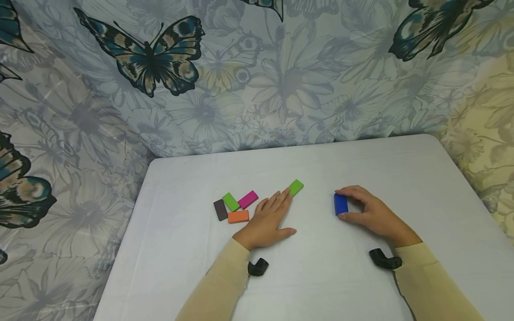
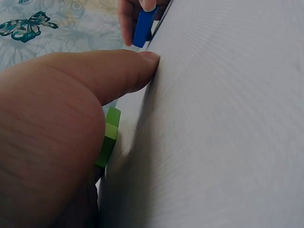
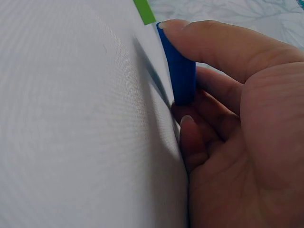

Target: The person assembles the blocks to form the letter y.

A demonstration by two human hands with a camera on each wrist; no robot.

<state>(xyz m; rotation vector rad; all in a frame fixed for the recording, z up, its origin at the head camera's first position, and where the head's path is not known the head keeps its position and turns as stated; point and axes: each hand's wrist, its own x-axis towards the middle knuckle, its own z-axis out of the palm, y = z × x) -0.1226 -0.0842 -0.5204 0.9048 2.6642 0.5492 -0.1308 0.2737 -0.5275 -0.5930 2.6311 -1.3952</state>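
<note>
In the head view my right hand (image 1: 375, 216) pinches a blue block (image 1: 341, 204) between thumb and fingers, low over the white table. The right wrist view shows the thumb on one end of that blue block (image 3: 181, 76), with curled fingers behind it. My left hand (image 1: 265, 225) lies on the table with fingers stretched forward and thumb out to the side. Its fingertips touch the near end of a green block (image 1: 296, 187), and it holds nothing. Part of this green block (image 2: 110, 137) shows below the thumb in the left wrist view.
Left of my left hand lie a dark grey block (image 1: 220, 210), a second green block (image 1: 230, 202), a magenta block (image 1: 248, 199) and an orange block (image 1: 238, 216), grouped closely. The white table (image 1: 313, 276) ends at the back against a butterfly-patterned cloth (image 1: 289, 89).
</note>
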